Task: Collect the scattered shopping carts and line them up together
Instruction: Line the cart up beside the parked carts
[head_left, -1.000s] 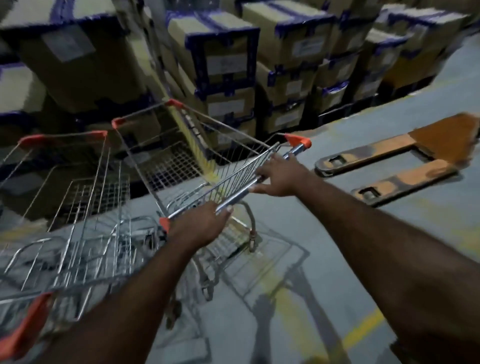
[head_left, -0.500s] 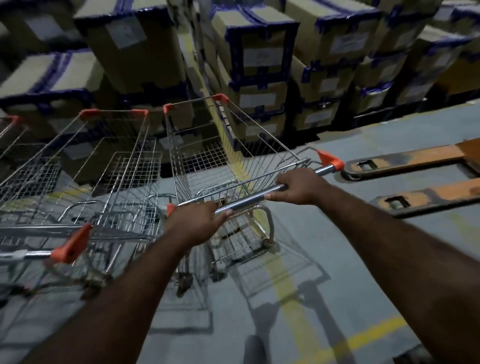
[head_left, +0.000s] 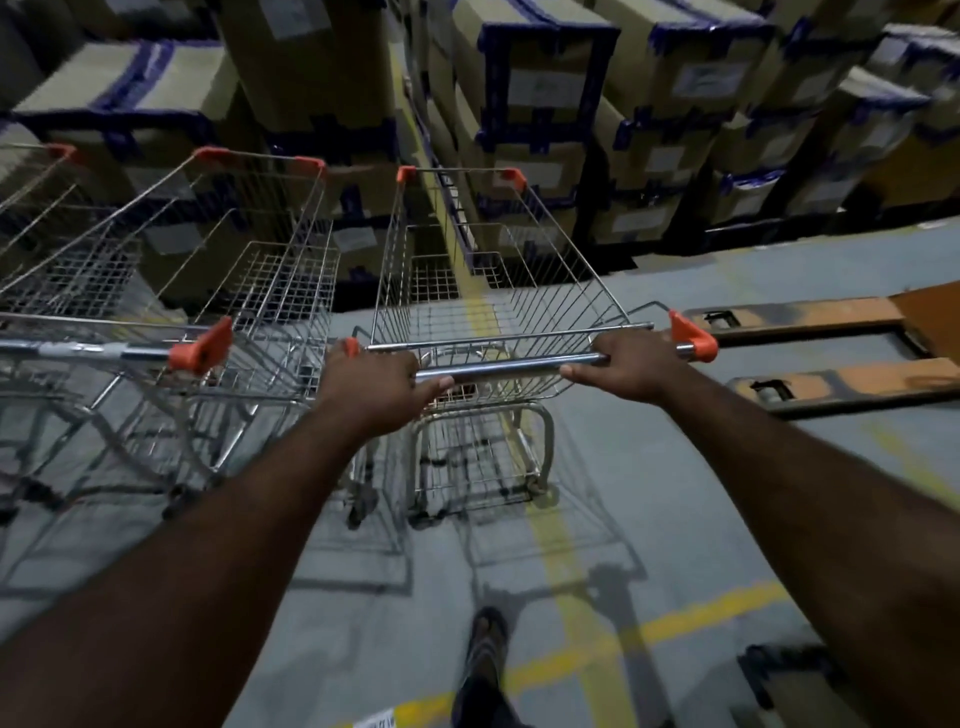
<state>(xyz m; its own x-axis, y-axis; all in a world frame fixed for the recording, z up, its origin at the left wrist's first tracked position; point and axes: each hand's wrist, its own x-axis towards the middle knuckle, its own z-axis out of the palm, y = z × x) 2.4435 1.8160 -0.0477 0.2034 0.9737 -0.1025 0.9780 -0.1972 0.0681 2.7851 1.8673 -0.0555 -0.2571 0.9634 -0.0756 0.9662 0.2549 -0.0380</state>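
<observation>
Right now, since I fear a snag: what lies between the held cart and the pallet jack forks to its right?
Only bare grey floor separates the cart from the pallet jack forks, as the head view shows.

Dim light falls on a grey concrete floor (head_left: 649, 467) marked with yellow lines (head_left: 691, 621). Stacked cardboard boxes (head_left: 540, 93) with blue tape fill the back; orange pallet-jack forks (head_left: 810, 319) lie at right.

Warehouse, stacked taped cartons (head_left: 535, 88); pallet jack forks (head_left: 831, 353)
</observation>
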